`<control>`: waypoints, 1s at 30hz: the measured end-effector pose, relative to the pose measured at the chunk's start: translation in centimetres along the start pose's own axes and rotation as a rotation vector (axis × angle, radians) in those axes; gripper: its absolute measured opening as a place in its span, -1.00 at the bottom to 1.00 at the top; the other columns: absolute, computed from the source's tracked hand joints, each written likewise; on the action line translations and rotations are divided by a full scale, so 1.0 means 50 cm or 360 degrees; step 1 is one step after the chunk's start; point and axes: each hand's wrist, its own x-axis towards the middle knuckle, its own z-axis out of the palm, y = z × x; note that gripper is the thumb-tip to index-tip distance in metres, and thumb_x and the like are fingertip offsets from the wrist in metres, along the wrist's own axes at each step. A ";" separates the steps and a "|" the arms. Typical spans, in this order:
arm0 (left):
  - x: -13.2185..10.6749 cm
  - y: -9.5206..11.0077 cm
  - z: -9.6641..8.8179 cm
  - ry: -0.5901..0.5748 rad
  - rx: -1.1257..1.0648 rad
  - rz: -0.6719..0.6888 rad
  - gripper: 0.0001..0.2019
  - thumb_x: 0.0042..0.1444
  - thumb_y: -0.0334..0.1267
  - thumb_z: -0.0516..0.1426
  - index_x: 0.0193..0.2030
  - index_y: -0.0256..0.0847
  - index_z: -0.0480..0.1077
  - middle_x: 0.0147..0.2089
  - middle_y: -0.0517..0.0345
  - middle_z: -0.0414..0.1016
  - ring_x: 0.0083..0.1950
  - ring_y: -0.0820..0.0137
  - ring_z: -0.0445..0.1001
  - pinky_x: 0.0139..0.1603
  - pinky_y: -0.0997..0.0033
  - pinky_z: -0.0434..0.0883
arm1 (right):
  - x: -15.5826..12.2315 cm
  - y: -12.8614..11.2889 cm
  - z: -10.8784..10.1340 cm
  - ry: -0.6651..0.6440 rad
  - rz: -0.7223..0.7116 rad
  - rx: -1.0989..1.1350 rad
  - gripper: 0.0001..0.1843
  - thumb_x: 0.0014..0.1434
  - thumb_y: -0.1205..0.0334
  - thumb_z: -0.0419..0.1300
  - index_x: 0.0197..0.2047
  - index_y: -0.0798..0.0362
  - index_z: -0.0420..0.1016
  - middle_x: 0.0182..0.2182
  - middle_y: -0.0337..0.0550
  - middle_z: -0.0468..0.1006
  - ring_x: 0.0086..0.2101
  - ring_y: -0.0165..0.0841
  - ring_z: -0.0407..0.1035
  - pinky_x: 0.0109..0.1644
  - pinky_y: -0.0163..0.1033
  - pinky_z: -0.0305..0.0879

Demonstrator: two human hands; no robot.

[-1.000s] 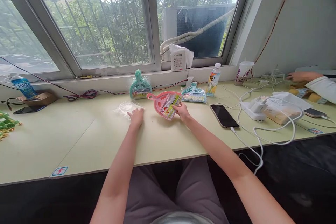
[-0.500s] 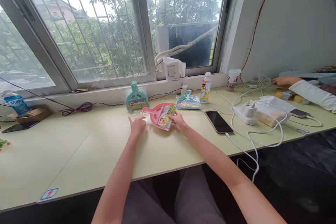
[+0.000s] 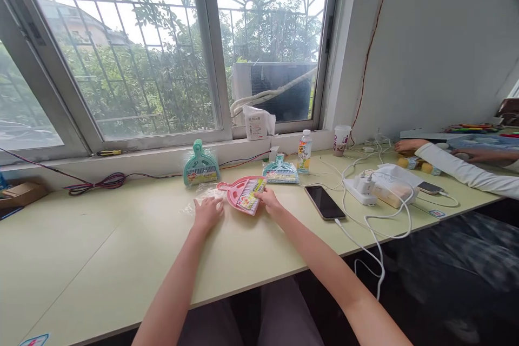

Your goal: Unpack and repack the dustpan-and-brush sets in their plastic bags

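Note:
A pink mini dustpan with its brush and a bright label [image 3: 241,195] lies on the pale green table [image 3: 121,259]. My right hand [image 3: 268,201] pinches the pan's right edge. My left hand [image 3: 207,212] rests flat, fingers spread, on a clear plastic wrapper [image 3: 198,198] just left of the pan. Two teal dustpan sets in wrappers are behind: one [image 3: 200,165] leans against the sill, the other [image 3: 279,170] lies flat to the right.
A dark phone [image 3: 324,202] on a white cable lies right of my arm, beside a white power strip [image 3: 359,190]. A drink bottle [image 3: 304,151], a cup [image 3: 341,140] and a tissue pack [image 3: 256,123] line the sill. Another person's sleeved arm [image 3: 462,170] reaches in at far right.
The view has tilted up and swung right, so everything sits lower and further left. My hands stay on the wrapper and the pink dustpan, which has barely shifted.

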 end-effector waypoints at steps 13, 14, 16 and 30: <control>-0.016 -0.045 -0.033 -0.0119 0.0172 -0.0243 -0.56 0.14 -0.52 -0.11 0.05 -0.21 0.43 0.07 -0.17 0.41 0.15 0.15 0.35 -0.02 0.30 0.35 | -0.019 0.016 0.016 -0.0165 0.0044 -0.0118 -0.67 -0.08 0.60 0.27 -0.24 0.12 0.41 -0.29 -0.05 0.61 -0.24 -0.24 0.55 -0.13 -0.13 0.53; -0.016 -0.043 -0.032 -0.0119 0.0171 -0.0247 -0.60 0.16 -0.49 -0.10 0.00 -0.22 0.45 0.09 -0.18 0.39 0.16 0.15 0.34 -0.02 0.31 0.35 | -0.021 0.016 0.017 -0.0199 0.0040 -0.0128 -0.66 -0.08 0.60 0.27 -0.23 0.12 0.41 -0.29 -0.05 0.61 -0.24 -0.24 0.56 -0.13 -0.13 0.53; -0.015 -0.041 -0.029 -0.0098 0.0201 -0.0270 -0.64 0.17 -0.46 -0.10 -0.07 -0.26 0.47 0.11 -0.21 0.37 0.16 0.15 0.33 0.00 0.32 0.33 | -0.023 0.018 0.019 -0.0250 0.0037 -0.0153 -0.65 -0.08 0.59 0.27 -0.20 0.12 0.42 -0.28 -0.04 0.62 -0.23 -0.23 0.56 -0.13 -0.13 0.53; -0.003 -0.043 0.005 0.0028 0.0037 -0.0272 -0.61 0.05 -0.51 -0.06 -0.04 -0.32 0.45 0.23 -0.31 0.27 0.28 -0.02 0.19 0.17 0.04 0.21 | -0.001 0.029 0.008 -0.0186 0.0041 -0.0122 -0.67 -0.06 0.62 0.26 -0.23 0.13 0.41 -0.25 -0.03 0.61 -0.26 -0.24 0.55 -0.13 -0.09 0.54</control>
